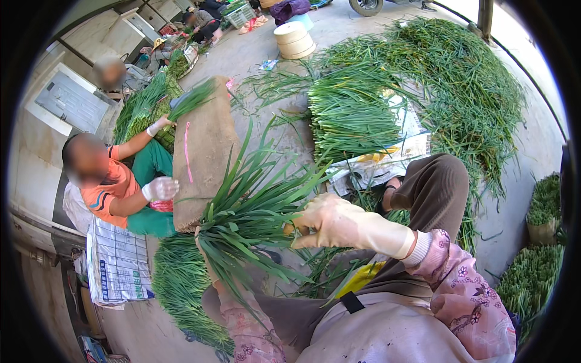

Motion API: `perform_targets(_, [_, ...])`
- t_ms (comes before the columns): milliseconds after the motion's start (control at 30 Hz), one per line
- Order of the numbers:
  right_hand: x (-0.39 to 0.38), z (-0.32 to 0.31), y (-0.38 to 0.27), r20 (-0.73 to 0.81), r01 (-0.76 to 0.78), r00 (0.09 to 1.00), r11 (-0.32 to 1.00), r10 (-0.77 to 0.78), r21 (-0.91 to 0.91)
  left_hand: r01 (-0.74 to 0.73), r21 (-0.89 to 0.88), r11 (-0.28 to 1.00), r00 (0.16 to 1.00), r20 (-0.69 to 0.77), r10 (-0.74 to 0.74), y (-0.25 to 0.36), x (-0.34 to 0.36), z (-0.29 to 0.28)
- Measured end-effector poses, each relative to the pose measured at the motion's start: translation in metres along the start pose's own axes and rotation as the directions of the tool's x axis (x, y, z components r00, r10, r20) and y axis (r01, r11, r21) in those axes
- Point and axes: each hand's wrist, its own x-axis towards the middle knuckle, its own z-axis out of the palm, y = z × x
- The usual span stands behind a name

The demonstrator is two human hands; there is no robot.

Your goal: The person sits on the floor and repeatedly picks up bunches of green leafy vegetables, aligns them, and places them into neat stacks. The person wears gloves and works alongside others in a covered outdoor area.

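Note:
A loose bunch of garlic chives fans out in front of me, its long green leaves spreading up and to the right. My left hand is closed round the bunch at its left end; the leaves cover most of its fingers. In a cream rubber glove, my right hand reaches in from the right to the leaf side. Its thumb and fingers are curled together there, and anything between the fingertips is too small to make out. Just beyond the bunch stands a board covered in brown cloth, with a pink tie on it.
To the left sits a co-worker in orange, holding another chive bunch. A stack of chives lies on a printed sack, beside a large leaf heap. More chives lie at lower left. A cream bucket stands farther back.

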Motion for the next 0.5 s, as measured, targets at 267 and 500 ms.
perform_targets(267, [0.006,0.012,-0.004,0.018,0.024,1.000,0.938,-0.019,-0.346,-0.001,-0.047,0.999,0.996,0.090,0.005,0.003,0.020,-0.002])
perform_targets(500, [-0.028,-0.003,0.008,-0.345,0.057,0.912,0.766,0.221,0.641,-0.093,-0.080,0.992,0.995,0.035,0.096,0.022,0.024,0.000])
